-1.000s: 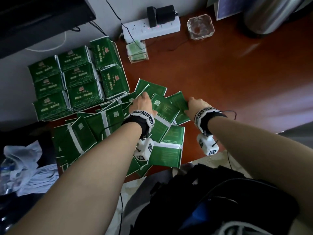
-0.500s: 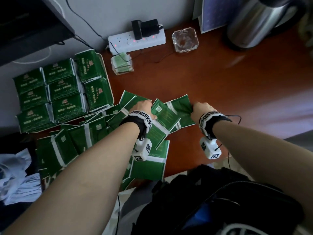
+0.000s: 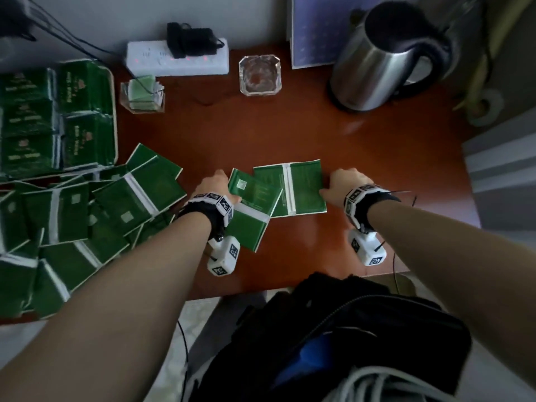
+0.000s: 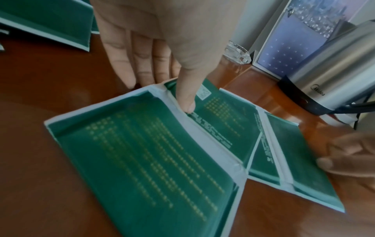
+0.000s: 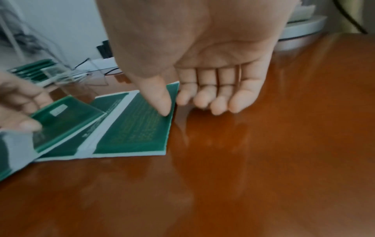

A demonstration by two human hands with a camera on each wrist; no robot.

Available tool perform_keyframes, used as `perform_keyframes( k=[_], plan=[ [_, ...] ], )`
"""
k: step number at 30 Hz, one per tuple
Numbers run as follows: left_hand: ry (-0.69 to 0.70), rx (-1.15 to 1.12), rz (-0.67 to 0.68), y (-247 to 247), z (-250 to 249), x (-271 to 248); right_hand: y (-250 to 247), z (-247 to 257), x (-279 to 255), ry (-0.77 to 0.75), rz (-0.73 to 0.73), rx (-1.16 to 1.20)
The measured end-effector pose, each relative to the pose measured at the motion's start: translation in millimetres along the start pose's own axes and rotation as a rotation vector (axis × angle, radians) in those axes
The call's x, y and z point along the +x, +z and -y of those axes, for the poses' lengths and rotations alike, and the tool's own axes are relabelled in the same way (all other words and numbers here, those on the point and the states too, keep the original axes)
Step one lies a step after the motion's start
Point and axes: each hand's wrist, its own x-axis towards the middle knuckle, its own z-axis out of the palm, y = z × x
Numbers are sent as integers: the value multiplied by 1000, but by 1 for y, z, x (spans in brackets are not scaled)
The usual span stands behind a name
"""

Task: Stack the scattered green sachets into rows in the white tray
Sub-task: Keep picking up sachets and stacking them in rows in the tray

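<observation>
Both hands have pulled 2 sachets away from the scattered heap since a second ago, out onto bare wood nearer the table's middle. Largest in view, the brown table (image 3: 333,134) carries everything. At its far left the white tray (image 3: 115,111) holds upright rows of packed sachets (image 3: 32,120), and the loose heap (image 3: 72,221) spreads below it. A steel kettle (image 3: 385,65), a power strip (image 3: 177,60) and a glass ashtray (image 3: 260,75) stand along the back.

Right of the heap, the tilted sachet (image 4: 142,160) overlaps the flat sachet (image 5: 134,128). The left hand (image 3: 213,185) pinches the tilted one's far end, thumb (image 4: 185,96) on top and fingers close together behind its edge. The right hand (image 3: 345,181) presses its thumb (image 5: 156,97) on the flat one's right edge, its 4 fingers curled together beside that edge.
</observation>
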Motion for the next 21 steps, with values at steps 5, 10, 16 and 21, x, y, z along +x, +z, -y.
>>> perform_keyframes(
  k=[5,10,16,21],
  plan=[
    [66,29,-184,-5,3,-11,-32,30,1,-345,-91,-208],
    [417,246,-218,-7,-18,-10,-44,93,13,-702,-36,-355],
    [366,373,-95,-5,-6,1,-31,121,31,-789,98,-506],
    [233,339,-66,-7,23,5,-38,126,41,-800,120,-588]
  ],
)
